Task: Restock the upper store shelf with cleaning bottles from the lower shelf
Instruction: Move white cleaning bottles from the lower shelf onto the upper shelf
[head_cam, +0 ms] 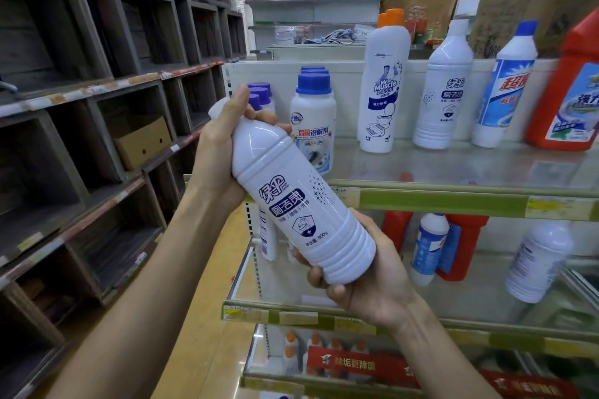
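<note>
Head view, held thing: a white cleaning bottle [301, 201] hangs in mid-air in front of the shelving, tilted, cap end up and to the far left, base down and to the near right
Left hand: the left hand [223, 146] wraps the neck and shoulder, thumb up beside the cap, fingers curled round the far side
Right hand: the right hand [366, 272] cups the ribbed base from below, fingers curled under it
Long axis: slanted, well off upright; the label faces the camera
Upper shelf: the upper shelf [453, 162] lies to the right of and beyond the bottle, its glass bare toward the near edge
Matching stock: a twin white bottle [442, 97] stands upright on it between a Mr Muscle bottle [384, 87] and a blue-label bottle [502, 87]; a squat blue-capped jar [312, 120] stands just behind the held bottle
Lower shelf: the lower shelf [324, 309] sits below, with more bottles leaning on it
Key relation: judging by the task, the base must swing down to stand the bottle up, then travel right and away; the right hand is nearer the open glass
</note>
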A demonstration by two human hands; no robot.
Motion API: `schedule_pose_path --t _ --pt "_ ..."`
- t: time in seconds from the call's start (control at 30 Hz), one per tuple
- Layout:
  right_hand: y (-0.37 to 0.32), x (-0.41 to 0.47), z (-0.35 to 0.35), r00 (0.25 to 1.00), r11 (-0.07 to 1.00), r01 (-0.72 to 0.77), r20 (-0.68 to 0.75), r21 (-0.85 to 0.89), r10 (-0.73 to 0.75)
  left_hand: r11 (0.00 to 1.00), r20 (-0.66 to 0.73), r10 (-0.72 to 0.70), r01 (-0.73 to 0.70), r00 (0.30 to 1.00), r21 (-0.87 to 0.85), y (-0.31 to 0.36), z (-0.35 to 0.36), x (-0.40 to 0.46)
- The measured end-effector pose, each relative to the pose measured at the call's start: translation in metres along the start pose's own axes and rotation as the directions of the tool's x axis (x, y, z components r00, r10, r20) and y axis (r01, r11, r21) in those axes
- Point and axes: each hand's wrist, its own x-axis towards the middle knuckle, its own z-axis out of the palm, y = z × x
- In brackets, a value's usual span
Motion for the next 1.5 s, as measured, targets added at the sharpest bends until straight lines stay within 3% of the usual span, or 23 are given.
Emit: schedule_pose_path --t 0.23,0.33,0.4,0.5,0.63,0.73,0.87,1.0,1.13,1.27,1.5 --pt "0.01 0.001 0.003 0.992 0.998 0.055 -0.109 -0.041 -0.059 1.0 -0.01 0.009 -0.009 1.0 0.0 -0.002 -0.005 -0.002" --pt "0.011 -0.003 0.004 0.953 0.947 0.163 -0.203 -0.277 -0.224 1.0 -0.001 0.005 -0.005 1.0 -0.026 -0.005 -0.006 -0.002" --pt "0.009 -0.009 0.002 0.862 0.797 0.237 -0.258 -0.556 -0.436 0.999 0.018 -0.01 0.011 1.0 -0.041 -0.009 -0.003 -0.004" --pt "0.002 -0.029 0.007 0.703 0.341 0.21 -0.101 -0.916 -0.704 0.999 0.066 -0.028 0.029 0.997 -0.024 -0.016 0.01 -0.005" --pt "-0.008 -0.05 0.018 0.707 -0.054 0.023 0.054 -0.998 -0.705 1.0 0.111 -0.016 0.013 0.994 0.028 -0.029 0.038 -0.007" --pt "-0.02 -0.061 0.021 0.658 -0.196 -0.121 0.069 -0.973 -0.75 0.989 0.141 0.036 -0.056 0.989 0.139 -0.037 0.066 -0.006" --pt "-0.046 -0.085 0.014 0.563 -0.218 -0.218 0.06 -0.951 -0.824 0.957 0.167 0.095 -0.136 0.981 0.255 -0.051 0.112 0.003" --pt "-0.091 -0.112 -0.006 0.501 -0.137 -0.088 0.075 -0.987 -0.862 0.969 0.223 0.215 -0.236 0.951 0.072 -0.056 0.153 0.02" --pt "-0.154 -0.118 -0.026 0.396 -0.012 0.041 0.027 -0.999 -0.918 0.912 0.209 0.353 -0.386 0.912 0.142 -0.068 0.172 0.025" --pt "-0.219 -0.107 -0.037 0.297 -0.004 0.04 0.016 -0.999 -0.955 0.933 0.159 0.329 -0.346 0.931 0.099 -0.093 0.18 0.017" --pt "-0.261 -0.081 -0.058 0.333 -0.011 -0.185 -0.052 -0.983 -0.942 0.941 0.112 0.236 -0.255 0.965 0.221 -0.126 0.179 -0.001"
